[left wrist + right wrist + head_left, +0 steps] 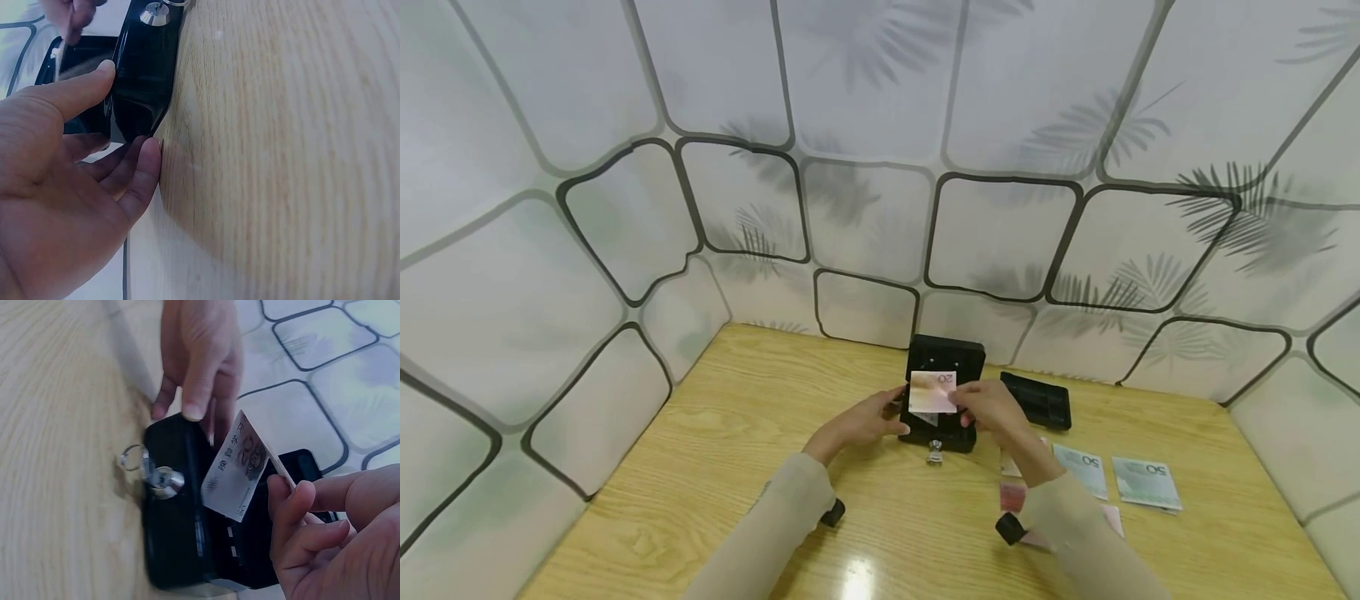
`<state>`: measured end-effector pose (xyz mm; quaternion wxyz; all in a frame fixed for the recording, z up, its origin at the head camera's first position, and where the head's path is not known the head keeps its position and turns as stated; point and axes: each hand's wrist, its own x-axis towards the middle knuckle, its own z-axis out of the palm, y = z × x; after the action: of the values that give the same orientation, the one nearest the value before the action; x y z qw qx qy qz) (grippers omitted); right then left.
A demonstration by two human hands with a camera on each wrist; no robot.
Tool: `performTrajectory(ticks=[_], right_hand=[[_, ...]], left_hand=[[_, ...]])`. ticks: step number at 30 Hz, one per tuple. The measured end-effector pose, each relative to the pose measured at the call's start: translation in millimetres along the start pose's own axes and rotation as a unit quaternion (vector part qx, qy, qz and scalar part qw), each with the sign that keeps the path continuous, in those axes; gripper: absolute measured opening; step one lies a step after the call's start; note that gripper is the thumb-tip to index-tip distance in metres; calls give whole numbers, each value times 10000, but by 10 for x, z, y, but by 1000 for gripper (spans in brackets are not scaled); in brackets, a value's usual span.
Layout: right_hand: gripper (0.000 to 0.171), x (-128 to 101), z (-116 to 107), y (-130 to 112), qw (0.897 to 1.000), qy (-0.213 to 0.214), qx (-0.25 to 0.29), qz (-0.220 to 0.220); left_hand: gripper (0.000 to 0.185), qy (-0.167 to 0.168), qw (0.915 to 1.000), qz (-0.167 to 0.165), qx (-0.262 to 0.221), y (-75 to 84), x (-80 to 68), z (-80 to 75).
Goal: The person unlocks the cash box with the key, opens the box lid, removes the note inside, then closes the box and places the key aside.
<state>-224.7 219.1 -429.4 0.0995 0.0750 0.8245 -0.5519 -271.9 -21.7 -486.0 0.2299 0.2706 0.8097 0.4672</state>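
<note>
A black cash box (pixel 942 438) stands with its lid raised near the wall, a silver lock with keys (pixel 165 482) on its front. My left hand (pixel 867 421) holds the box's left side. In the left wrist view, its thumb lies on the rim and its fingers (pixel 134 181) are around the lower corner. Above the open box, my right hand (pixel 996 407) pinches a pinkish 20 banknote (pixel 931 392) between thumb and fingers. The right wrist view shows this banknote (pixel 234 472) tilted and bent at one edge. Part of another pale note (pixel 927 418) shows lower in the box.
A black compartment tray (pixel 1037 401) lies right of the box. Nearer me on the wooden table (pixel 760 400) are greenish 50 notes (pixel 1147 482), more 50 notes (pixel 1081 469), and reddish notes (pixel 1012 497) partly behind my right arm. A patterned wall (pixel 872 225) rises behind.
</note>
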Motion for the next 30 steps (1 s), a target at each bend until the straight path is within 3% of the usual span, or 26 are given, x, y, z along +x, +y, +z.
performTrajectory(ticks=[11,21,30], right_hand=[[27,-186,-361,-72,9996,-276,20,12],[23,-397,-821,50,9988,-450,21,-214],[25,-649,-1177,221,9991,-415,-60,-108]], left_hand=[[74,-24,9999,121,-15,9,5,-2],[76,22,10000,-68,66,15,-27,-7],[76,17,10000,44,16,0,-28,-4]])
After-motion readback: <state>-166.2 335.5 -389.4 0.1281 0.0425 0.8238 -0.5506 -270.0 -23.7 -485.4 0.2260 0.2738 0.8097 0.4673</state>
